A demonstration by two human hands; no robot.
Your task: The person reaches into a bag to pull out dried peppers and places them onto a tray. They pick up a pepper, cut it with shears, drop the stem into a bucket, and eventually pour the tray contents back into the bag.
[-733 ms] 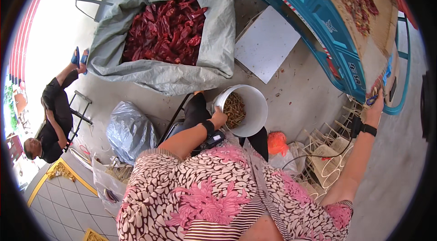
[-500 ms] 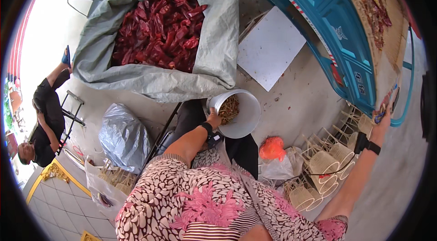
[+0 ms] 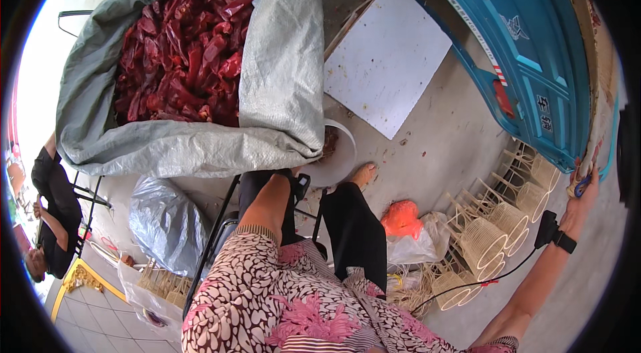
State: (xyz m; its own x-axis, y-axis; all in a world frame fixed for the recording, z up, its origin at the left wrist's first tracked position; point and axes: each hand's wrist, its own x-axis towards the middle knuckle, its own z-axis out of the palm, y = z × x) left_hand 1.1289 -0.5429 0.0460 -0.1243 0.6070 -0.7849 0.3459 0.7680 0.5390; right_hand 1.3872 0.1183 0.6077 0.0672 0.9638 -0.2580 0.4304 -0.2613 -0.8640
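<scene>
Well — right hand (image 3: 583,197) outstretched sideways

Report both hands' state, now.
Left hand: mostly hidden beside the bucket; its grip cannot be told.
Right hand: closed, holding a blue-looped tool.

1. At 3 o'clock, 2 large pale-edged characters (image 3: 545,113) stand on a blue side panel (image 3: 527,63).
2. At 2 o'clock, it bears 1 pale emblem (image 3: 514,27).
3. Also toward 2 o'clock, its red-and-white strip (image 3: 473,28) carries small, illegible print.
</scene>
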